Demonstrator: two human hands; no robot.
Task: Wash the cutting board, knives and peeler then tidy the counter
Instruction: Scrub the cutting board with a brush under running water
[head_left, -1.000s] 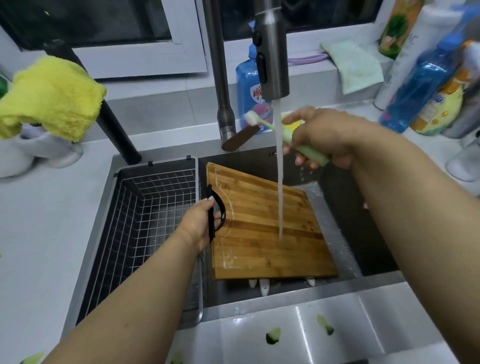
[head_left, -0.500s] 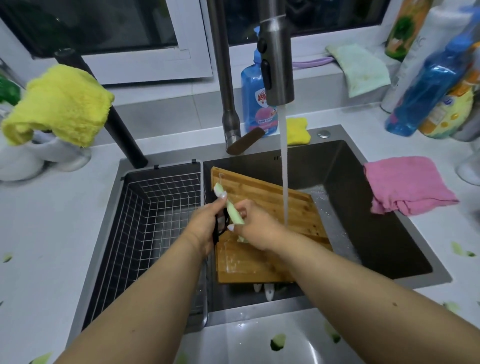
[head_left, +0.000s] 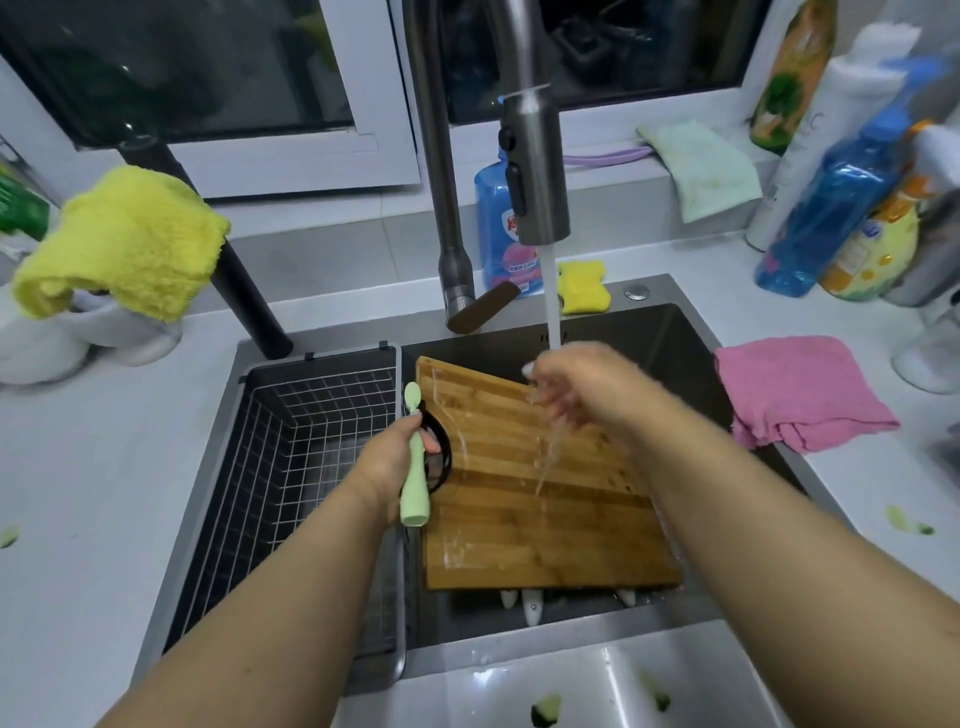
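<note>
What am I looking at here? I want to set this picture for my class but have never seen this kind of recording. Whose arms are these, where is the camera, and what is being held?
There is no machine: a person wears a camera on the head, looking down at their own arms over a kitchen sink. The left hand grips a pale green peeler beside the black handle of the wooden cutting board, which leans in the sink. The right hand is under the running water from the tap, holding nothing that I can see. A wire basket sits in the sink's left part. On the counter lie a pink cloth and green peel scraps.
</note>
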